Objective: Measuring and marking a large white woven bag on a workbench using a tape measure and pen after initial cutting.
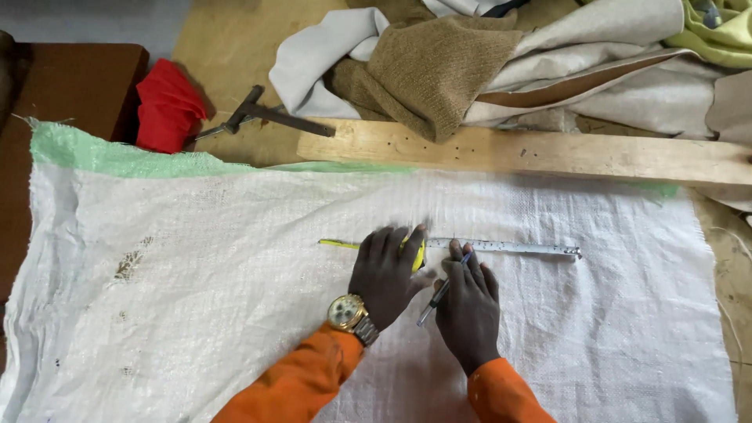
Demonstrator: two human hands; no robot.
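A white woven sack (235, 298) with a green top edge lies flat in front of me. My left hand (385, 272), a gold watch on its wrist, presses down on a yellow tape measure case (418, 255). The metal tape blade (517, 247) runs out to the right across the sack. A short yellow strip (337, 244) sticks out left of my hand. My right hand (468, 301) holds a pen (440, 293) with its tip against the blade. Both sleeves are orange.
A wooden plank (548, 153) lies along the sack's far edge. Behind it sits a heap of grey, brown and green fabric (501, 63). A red cloth (166, 106) and a metal tool (258, 113) lie at the back left. A dark brown surface (70, 78) lies far left.
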